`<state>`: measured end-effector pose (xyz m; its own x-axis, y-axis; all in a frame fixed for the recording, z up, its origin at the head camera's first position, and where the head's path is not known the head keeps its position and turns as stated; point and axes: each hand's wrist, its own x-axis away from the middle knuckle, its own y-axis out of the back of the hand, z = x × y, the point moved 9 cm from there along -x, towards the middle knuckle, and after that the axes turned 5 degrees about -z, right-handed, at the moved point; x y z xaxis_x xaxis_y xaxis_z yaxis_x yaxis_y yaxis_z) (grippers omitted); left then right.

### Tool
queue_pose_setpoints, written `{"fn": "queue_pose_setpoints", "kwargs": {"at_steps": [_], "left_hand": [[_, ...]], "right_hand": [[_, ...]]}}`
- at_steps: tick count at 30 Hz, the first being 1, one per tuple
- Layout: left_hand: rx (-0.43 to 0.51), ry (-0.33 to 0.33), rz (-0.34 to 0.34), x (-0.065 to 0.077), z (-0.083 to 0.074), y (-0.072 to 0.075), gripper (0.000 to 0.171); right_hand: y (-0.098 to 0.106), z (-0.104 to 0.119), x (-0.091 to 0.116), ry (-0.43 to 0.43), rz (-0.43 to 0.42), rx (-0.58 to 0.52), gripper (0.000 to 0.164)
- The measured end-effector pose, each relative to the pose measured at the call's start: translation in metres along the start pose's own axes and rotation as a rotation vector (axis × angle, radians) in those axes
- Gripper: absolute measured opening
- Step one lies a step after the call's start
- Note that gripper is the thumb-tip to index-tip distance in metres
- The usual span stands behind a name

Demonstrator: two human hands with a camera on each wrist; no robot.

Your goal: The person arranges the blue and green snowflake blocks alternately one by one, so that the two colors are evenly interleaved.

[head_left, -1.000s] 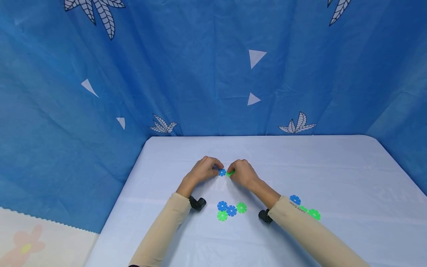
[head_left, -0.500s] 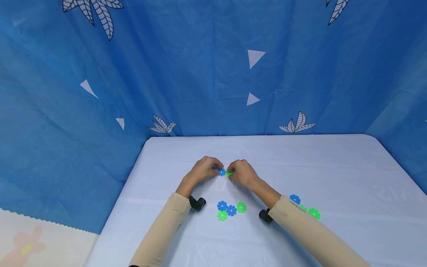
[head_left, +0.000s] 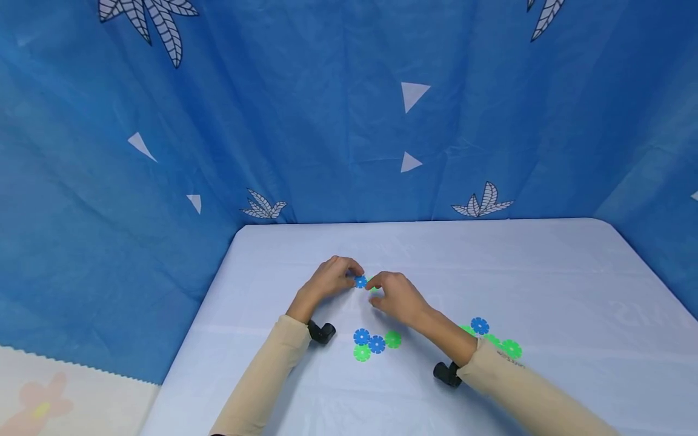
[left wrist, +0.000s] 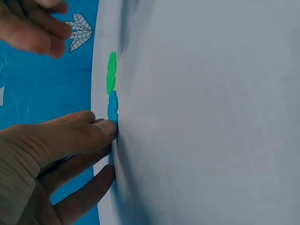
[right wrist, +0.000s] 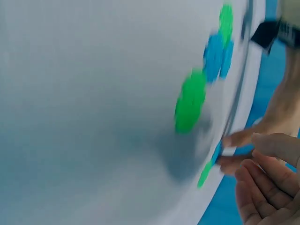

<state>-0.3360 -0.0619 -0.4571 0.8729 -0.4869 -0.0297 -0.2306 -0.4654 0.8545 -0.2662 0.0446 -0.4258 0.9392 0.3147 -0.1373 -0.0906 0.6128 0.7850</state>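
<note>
My left hand [head_left: 329,277] pinches a blue notched plastic disc [left wrist: 113,107] between thumb and fingers. Edge to edge with it is a green notched disc [left wrist: 111,72], in line with the blue one and touched by no hand in the left wrist view. Whether their slots interlock cannot be made out. Just right of this pair, my right hand [head_left: 399,297] hovers with thumb and fingers apart, holding nothing. Nearer me on the table lie two blue discs [head_left: 377,344] and two green discs [head_left: 393,339], close together.
By the right forearm lies another cluster, a blue disc [head_left: 480,326] with green discs [head_left: 511,349], partly covered by the sleeve. The white-covered table [head_left: 545,272] ends at a blue patterned curtain [head_left: 327,121]. Black wrist devices [head_left: 448,374] sit under both wrists.
My right hand has let go of the green disc and drawn back toward me and slightly right, its fingers parting. My left hand keeps its pinch on the blue disc.
</note>
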Motion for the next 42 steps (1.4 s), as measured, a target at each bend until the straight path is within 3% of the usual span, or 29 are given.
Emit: {"fn": "queue_pose_setpoints", "kwargs": {"at_steps": [6,14,19,24,33,42], "left_hand": [[0.012,-0.018,-0.012,0.0,0.0,0.001,0.027],[-0.003,-0.004,-0.01,0.001,0.0,0.001,0.027],[-0.02,-0.005,-0.013,0.001,0.001,0.002,0.027],[-0.013,-0.019,-0.023,0.0,0.0,0.0,0.026],[-0.02,0.014,-0.023,0.002,-0.001,0.0,0.027],[0.006,-0.028,-0.019,0.004,-0.004,0.0,0.036]], "right_hand": [[-0.013,0.019,0.028,0.083,0.068,-0.02,0.022],[-0.015,0.015,0.052,0.12,0.052,0.001,0.023],[-0.021,0.015,0.058,0.124,0.082,-0.009,0.029],[-0.024,0.015,0.063,0.133,0.102,0.064,0.031],[-0.023,0.005,0.072,0.113,0.105,0.089,0.033],[-0.028,0.01,0.075,0.157,0.094,0.125,0.034]]}}
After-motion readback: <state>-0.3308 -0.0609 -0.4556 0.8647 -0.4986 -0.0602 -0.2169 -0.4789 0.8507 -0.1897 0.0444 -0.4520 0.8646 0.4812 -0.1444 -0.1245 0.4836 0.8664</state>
